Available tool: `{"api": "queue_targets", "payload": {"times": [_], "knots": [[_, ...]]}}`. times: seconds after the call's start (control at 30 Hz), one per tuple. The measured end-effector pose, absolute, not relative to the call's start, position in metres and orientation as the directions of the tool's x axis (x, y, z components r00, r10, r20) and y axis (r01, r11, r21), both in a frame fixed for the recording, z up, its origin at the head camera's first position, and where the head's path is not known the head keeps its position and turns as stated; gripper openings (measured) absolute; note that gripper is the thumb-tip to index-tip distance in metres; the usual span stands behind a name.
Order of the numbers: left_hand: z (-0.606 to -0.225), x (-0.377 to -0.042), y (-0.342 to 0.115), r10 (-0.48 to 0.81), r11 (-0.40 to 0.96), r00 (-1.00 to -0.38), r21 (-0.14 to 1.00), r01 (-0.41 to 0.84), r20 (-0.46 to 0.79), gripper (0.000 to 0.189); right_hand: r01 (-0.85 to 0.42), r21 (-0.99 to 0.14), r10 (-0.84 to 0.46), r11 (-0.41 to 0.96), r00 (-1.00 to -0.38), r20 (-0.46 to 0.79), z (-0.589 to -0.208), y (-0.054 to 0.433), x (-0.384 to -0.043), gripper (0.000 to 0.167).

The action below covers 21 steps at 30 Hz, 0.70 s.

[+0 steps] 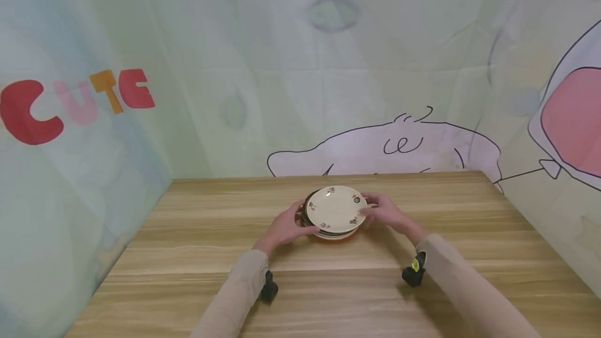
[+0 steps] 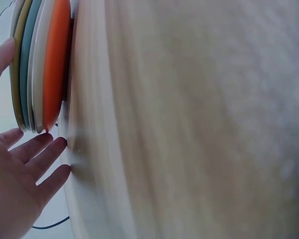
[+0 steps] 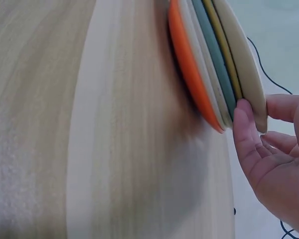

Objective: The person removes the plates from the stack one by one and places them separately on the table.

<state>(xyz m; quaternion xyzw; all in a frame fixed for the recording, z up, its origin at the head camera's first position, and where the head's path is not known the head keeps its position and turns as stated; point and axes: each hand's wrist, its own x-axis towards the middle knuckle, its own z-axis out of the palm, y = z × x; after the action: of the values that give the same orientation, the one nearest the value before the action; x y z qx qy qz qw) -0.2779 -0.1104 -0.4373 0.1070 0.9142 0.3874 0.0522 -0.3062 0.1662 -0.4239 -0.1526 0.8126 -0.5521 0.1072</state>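
The pile of plates [image 3: 217, 59] stands toward the tabletop's [image 1: 328, 296] 12 o'clock edge. At 3 o'clock the right hand [image 1: 386, 211] pinches the cream plate [image 1: 335, 207]; the left hand [image 1: 284, 227], fingers spread, touches at 8. Stacking looks nearly done; squaring probably remains.

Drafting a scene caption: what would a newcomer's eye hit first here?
First, the stack of plates toward the far side of the table, between the left hand and right hand: a cream plate with small printed motifs on top, a bright orange plate at the bottom. Then the colourful word CUTE at the head view's left, and the pink balloon drawing at its right edge.
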Motion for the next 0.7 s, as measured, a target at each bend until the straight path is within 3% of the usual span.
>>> {"api": "queue_targets", "payload": {"times": [0.33,0.7], "knots": [[-0.4381,-0.2785,-0.1110,0.235,0.675,-0.972,0.722,0.152,-0.014,0.099,-0.055,-0.958,-0.380,0.281,-0.923,-0.058,-0.4175,0.1691,-0.3040,0.054],[-0.4386,-0.2783,-0.1101,0.229,0.685,-0.973,0.713,0.149,-0.018,0.096,-0.053,-0.958,-0.349,0.281,-0.936,-0.050,-0.4182,0.1711,-0.3028,0.058]]}}
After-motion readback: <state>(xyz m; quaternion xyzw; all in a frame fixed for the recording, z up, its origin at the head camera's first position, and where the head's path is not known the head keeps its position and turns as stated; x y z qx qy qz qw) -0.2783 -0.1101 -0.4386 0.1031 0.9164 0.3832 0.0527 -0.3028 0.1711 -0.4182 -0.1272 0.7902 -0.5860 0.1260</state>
